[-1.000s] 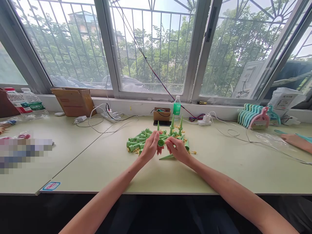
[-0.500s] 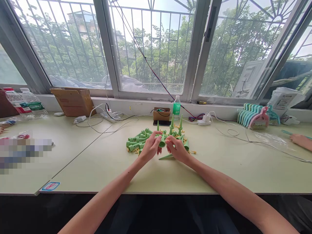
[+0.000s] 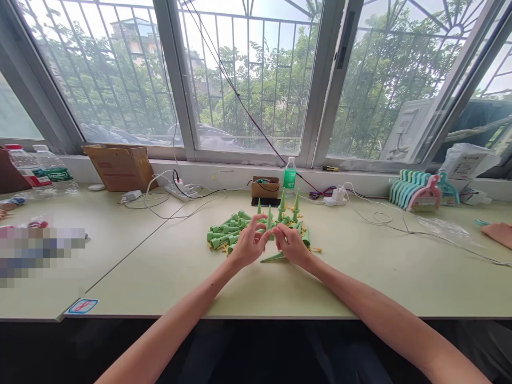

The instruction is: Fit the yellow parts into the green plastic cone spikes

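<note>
Between my two hands a green plastic watering spike (image 3: 269,216) stands with its pointed tip up. My left hand (image 3: 248,244) has its thumb and fingers about the lower part of it. My right hand (image 3: 292,244) is closed, fingertips pinched at the right side of the spike's base; the exact grip there is partly hidden. Beyond my left hand lies a pile of green tubes (image 3: 222,234) with small yellow valves among them. Two assembled spikes (image 3: 282,205) stand upright behind my right hand. A loose green cone (image 3: 272,257) lies just in front of it.
Behind the pile are a small cardboard box (image 3: 265,188), a dark phone (image 3: 264,202) and a green-labelled bottle (image 3: 290,173). White cables (image 3: 384,220) run across the table (image 3: 168,282). Small hangers (image 3: 416,191) stand at right, near another person's hand (image 3: 498,233).
The held watering spike has turned from its round open end facing me to tip up. My left fingers have loosened and shifted around it. The other person's hand has moved right.
</note>
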Tool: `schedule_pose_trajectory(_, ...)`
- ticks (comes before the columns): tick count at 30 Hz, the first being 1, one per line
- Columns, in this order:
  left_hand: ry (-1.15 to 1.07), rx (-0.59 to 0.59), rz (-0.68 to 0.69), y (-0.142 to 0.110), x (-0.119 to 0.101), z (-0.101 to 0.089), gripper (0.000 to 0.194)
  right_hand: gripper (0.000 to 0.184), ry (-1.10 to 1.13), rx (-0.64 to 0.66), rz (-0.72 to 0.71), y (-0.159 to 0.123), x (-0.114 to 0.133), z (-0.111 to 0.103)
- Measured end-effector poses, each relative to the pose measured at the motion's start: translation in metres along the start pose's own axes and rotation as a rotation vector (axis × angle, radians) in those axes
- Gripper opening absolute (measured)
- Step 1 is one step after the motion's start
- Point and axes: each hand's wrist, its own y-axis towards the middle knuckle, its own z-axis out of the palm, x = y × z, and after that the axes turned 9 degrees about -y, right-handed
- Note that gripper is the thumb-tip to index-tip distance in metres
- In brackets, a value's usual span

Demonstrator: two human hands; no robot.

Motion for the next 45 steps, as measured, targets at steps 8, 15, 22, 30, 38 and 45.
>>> schedule_pose_trajectory(8,0.061,0.015,0.058,0.000,0.000,-0.001,0.044,0.050,0.018,-0.021,0.061,0.001,0.003,0.000)
schedule_pose_trajectory(15,0.090,0.001,0.084,0.001,0.000,0.000,0.043,0.051,0.016,-0.049,0.069,0.001,0.002,0.002)
schedule_pose_trajectory(22,0.018,-0.027,0.076,0.002,0.000,0.002,0.033,0.047,-0.022,-0.130,0.082,0.001,0.003,0.000)
schedule_pose_trajectory(30,-0.037,-0.055,0.056,0.003,-0.003,0.002,0.037,0.045,-0.033,-0.134,0.052,0.000,0.007,-0.005)
schedule_pose_trajectory(38,-0.143,-0.030,-0.049,0.002,-0.006,0.001,0.046,0.040,-0.038,-0.034,-0.049,0.000,0.011,-0.008)
schedule_pose_trajectory(45,-0.147,-0.008,-0.067,0.003,-0.004,-0.001,0.042,0.038,-0.009,-0.023,-0.057,0.000,0.010,-0.008)
